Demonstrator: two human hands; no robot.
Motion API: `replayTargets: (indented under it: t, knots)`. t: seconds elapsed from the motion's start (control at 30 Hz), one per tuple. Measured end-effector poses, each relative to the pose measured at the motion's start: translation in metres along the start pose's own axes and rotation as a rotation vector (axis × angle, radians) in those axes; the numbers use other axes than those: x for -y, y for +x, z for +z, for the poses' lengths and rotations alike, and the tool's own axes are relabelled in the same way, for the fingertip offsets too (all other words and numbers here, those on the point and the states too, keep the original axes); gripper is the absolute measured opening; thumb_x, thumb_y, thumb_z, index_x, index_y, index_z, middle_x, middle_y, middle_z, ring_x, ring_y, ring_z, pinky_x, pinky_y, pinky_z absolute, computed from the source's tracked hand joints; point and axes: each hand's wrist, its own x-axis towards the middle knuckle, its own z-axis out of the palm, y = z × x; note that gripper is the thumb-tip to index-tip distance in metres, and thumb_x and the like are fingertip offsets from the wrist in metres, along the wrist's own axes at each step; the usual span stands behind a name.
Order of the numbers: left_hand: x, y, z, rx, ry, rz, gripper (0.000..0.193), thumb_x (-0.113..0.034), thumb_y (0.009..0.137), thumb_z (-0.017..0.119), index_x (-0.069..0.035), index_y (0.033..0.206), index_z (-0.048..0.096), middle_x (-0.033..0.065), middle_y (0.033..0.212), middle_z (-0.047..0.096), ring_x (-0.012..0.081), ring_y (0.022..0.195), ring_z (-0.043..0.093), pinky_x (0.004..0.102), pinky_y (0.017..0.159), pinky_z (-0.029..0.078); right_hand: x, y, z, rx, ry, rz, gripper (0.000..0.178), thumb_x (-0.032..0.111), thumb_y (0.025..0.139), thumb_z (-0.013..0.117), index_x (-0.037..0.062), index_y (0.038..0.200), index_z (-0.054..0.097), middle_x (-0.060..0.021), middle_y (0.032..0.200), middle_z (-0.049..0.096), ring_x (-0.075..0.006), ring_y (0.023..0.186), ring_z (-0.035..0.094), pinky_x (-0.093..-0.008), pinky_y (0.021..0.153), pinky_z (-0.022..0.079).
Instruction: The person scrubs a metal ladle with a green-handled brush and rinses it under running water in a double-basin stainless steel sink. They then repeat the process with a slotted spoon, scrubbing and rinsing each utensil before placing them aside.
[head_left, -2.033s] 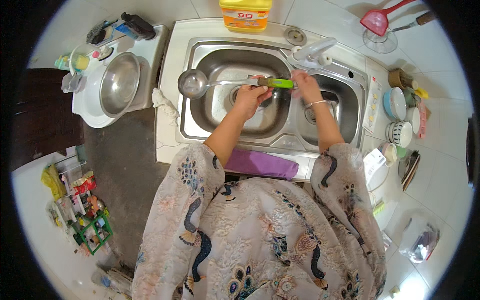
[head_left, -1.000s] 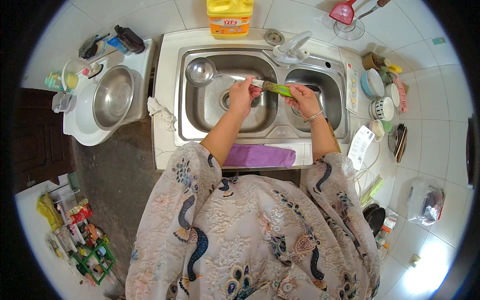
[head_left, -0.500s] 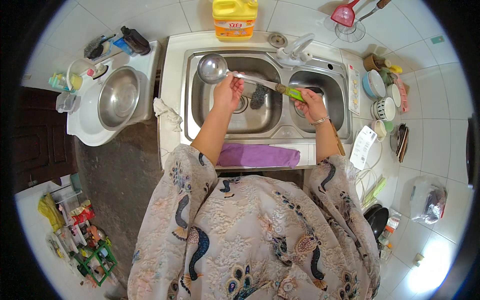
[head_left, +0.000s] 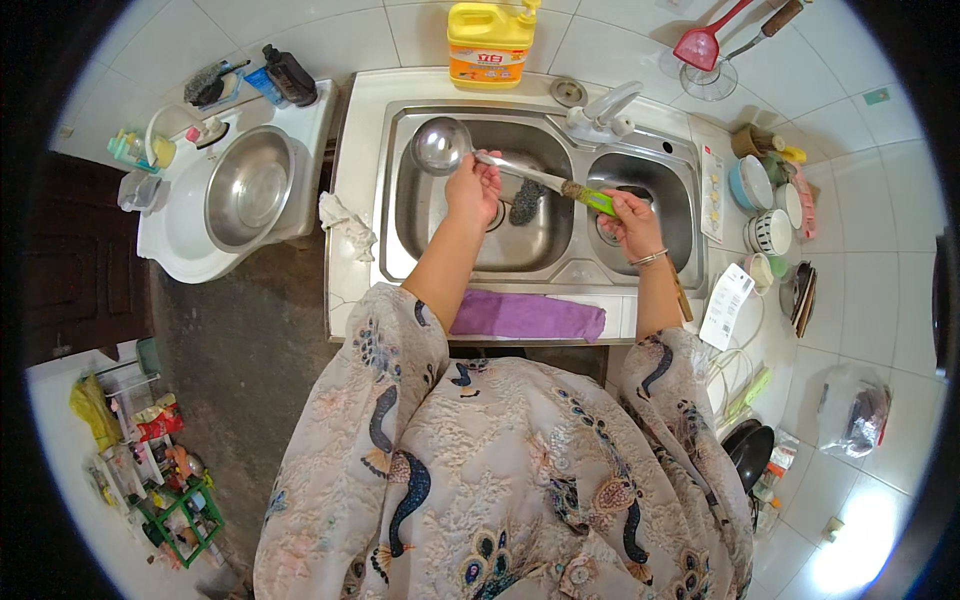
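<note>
Over the double sink [head_left: 480, 283], I hold a steel ladle [head_left: 441, 146] across both basins, its round bowl to the left. My left hand [head_left: 472, 188] is closed on the metal shaft close to the bowl. At the other end, my right hand [head_left: 633, 228] grips the green handle, thumb on top. A dark grey wire scrubber [head_left: 526, 203] lies below the shaft in the larger left basin, apart from both hands. Part of the smaller right basin [head_left: 672, 200] is hidden behind my right hand.
A white faucet [head_left: 604, 112] and a yellow detergent jug [head_left: 490, 50] stand behind the sink. A purple cloth [head_left: 530, 315] lies along the front edge, a white rag [head_left: 347, 228] at the left. Several bowls [head_left: 768, 232] line the right counter. A steel basin [head_left: 250, 190] rests on the washbasin.
The whole view has shifted slightly, so the sink and counter appear lower and further right. Both hands keep their hold on the ladle, which has hardly moved over the sink.
</note>
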Motion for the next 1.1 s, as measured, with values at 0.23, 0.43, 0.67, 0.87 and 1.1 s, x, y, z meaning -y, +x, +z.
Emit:
replayTargets:
  t: [0.23, 0.43, 0.67, 0.87, 1.1]
  knots:
    - [-0.006, -0.016, 0.009, 0.225, 0.106, -0.024, 0.012, -0.006, 0.089, 0.049, -0.003, 0.099, 0.056, 0.0129, 0.095, 0.064, 0.0139, 0.072, 0.059, 0.0247, 0.061, 0.051, 0.004, -0.011, -0.003, -0.016, 0.115, -0.009, 0.029, 0.021, 0.093, 0.052, 0.0004, 0.113, 0.055, -0.0096, 0.092, 0.064, -0.0138, 0.069, 0.061, -0.0232, 0.061, 0.049]
    - [-0.018, -0.006, -0.008, 0.187, 0.463, -0.095, 0.019, -0.003, 0.085, 0.052, 0.0, 0.104, 0.054, 0.013, 0.093, 0.064, 0.0164, 0.07, 0.061, 0.0249, 0.058, 0.052, 0.01, -0.02, -0.012, 0.003, 0.129, -0.058, 0.029, 0.021, 0.093, 0.052, -0.0001, 0.113, 0.055, -0.0099, 0.091, 0.064, -0.0133, 0.07, 0.061, -0.0229, 0.061, 0.051]
    - [-0.034, 0.005, -0.049, 0.04, 1.118, 0.114, 0.022, -0.017, 0.09, 0.051, 0.002, 0.088, 0.06, 0.0108, 0.063, 0.06, 0.0137, 0.047, 0.055, 0.0262, 0.04, 0.041, 0.009, -0.027, -0.017, -0.171, -0.034, -0.125, 0.027, 0.019, 0.093, 0.054, -0.0001, 0.112, 0.057, -0.009, 0.09, 0.064, -0.0125, 0.067, 0.062, -0.0216, 0.058, 0.05]
    - [-0.041, 0.029, -0.068, 0.031, 1.53, 0.142, 0.051, -0.043, 0.089, 0.048, 0.004, 0.077, 0.064, 0.0167, 0.069, 0.064, 0.026, 0.066, 0.064, 0.0355, 0.062, 0.05, 0.016, -0.034, -0.013, -0.296, -0.234, -0.198, 0.024, 0.016, 0.091, 0.055, -0.0004, 0.107, 0.061, -0.0063, 0.085, 0.064, -0.0115, 0.065, 0.062, -0.0217, 0.057, 0.049]
    - [-0.029, 0.056, -0.077, 0.299, 1.63, 0.679, 0.086, -0.026, 0.065, 0.078, -0.009, 0.137, 0.034, 0.0223, 0.128, 0.048, 0.0351, 0.118, 0.047, 0.0412, 0.098, 0.037, 0.052, -0.046, -0.018, -0.257, -0.457, -0.196, 0.02, 0.008, 0.085, 0.059, 0.0021, 0.103, 0.063, -0.0054, 0.078, 0.065, -0.0113, 0.063, 0.062, -0.0235, 0.06, 0.051]
